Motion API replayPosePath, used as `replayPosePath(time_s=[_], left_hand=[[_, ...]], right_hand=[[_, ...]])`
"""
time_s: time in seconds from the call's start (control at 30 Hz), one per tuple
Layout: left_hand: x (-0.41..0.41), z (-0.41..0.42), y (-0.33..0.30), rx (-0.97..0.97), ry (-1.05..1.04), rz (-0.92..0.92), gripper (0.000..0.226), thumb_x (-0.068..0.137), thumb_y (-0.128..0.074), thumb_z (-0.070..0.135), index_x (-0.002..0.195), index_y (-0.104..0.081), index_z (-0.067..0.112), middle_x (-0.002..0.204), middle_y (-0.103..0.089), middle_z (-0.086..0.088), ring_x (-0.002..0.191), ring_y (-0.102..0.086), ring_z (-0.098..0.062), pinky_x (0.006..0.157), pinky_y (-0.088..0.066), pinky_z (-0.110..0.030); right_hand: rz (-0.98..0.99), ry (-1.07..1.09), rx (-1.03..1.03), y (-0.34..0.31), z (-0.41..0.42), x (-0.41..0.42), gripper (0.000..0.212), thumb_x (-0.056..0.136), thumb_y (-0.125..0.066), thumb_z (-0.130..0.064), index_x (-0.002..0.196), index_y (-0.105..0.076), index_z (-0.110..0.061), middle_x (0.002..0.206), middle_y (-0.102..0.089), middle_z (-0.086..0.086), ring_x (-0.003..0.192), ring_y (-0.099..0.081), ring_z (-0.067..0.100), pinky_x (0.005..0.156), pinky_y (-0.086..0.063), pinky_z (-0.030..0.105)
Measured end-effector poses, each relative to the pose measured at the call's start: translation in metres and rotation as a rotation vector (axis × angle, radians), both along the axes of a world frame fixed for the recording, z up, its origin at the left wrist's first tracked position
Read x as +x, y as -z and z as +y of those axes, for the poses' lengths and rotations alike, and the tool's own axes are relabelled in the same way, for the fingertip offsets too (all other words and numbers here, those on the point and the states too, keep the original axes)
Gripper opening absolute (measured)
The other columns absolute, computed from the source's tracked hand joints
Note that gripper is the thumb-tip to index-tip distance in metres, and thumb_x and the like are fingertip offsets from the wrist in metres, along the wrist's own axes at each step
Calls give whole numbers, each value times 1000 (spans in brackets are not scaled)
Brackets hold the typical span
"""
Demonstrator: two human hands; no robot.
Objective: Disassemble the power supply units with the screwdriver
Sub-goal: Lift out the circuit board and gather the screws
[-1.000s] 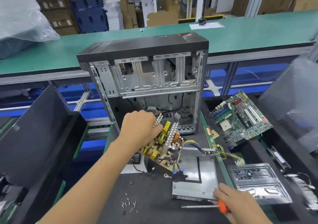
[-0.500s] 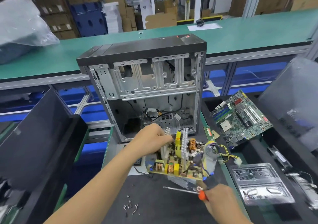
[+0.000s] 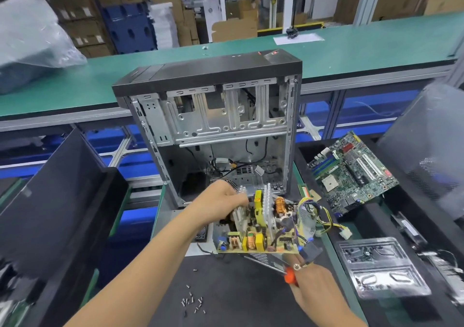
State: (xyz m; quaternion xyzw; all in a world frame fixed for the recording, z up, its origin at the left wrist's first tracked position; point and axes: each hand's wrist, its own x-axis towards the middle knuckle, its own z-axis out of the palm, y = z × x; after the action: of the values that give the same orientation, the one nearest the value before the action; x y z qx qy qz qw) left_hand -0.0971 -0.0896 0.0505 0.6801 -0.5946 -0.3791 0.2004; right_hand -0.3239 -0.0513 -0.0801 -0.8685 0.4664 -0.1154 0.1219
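Dark bench (image 3: 238, 289), open computer case (image 3: 213, 125) behind: left hand (image 3: 221, 201) pinching power supply board (image 3: 263, 228) heatsink, right hand (image 3: 313, 286) clasping orange-handled screwdriver (image 3: 288, 275).

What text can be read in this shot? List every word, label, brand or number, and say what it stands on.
None can be read.
Power supply board: component markings too small.
Motherboard: print too small and blurred.
Computer case: red mark on its top, not legible.
Cardboard boxes: white labels blurred.
White sheet on the green bench: no print to be made out.
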Motion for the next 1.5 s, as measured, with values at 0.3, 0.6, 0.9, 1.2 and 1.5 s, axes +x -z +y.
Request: replayPosePath(time_s=[0.3, 0.6, 0.9, 1.2, 1.5], left_hand=[[-3, 12, 7, 24, -39, 16, 52, 88, -61, 20, 47, -29, 17, 37, -17, 9, 33, -14, -10, 35, -19, -15], [12, 23, 16, 29, -44, -21, 56, 87, -62, 24, 44, -26, 21, 41, -18, 7, 37, -16, -12, 43, -22, -21], [19, 31, 26, 32, -74, 10, 57, 86, -62, 22, 45, -23, 21, 43, -17, 7, 39, -16, -11, 40, -22, -18], [17, 44, 33, 14, -70, -23, 54, 84, -60, 24, 44, -24, 21, 45, -18, 5, 44, -16, -14, 47, -16, -27], [26, 59, 42, 0, -66, -27, 56, 86, -61, 22, 42, -25, 21, 44, -20, 3, 41, -19, -14, 48, -20, -26]], right_hand=[[-146, -90, 43, 1, 3, 39, 33, 36, -94, -34, 59, -72, -25, 58, -65, -14, 52, -64, 1, 48, -49, 13], [-122, -149, 394, 10, -4, 20, 22, 94, -53, -27, 108, -67, -17, 70, -44, -24, 69, -50, -8, 67, -38, 5], [291, 89, 113, -25, -49, -95, 38, 83, -57, -23, 117, -59, -39, 108, -64, -20, 94, -63, 8, 77, -46, 22], [263, -33, 203, -45, -167, -2, 51, 84, -62, -55, 57, -44, -16, 53, -44, -3, 54, -46, 15, 61, -45, 30], [323, 58, 253, -25, -163, 18, 37, 75, -58, -20, 52, -30, -15, 54, -37, 2, 55, -37, 22, 50, -28, 26]])
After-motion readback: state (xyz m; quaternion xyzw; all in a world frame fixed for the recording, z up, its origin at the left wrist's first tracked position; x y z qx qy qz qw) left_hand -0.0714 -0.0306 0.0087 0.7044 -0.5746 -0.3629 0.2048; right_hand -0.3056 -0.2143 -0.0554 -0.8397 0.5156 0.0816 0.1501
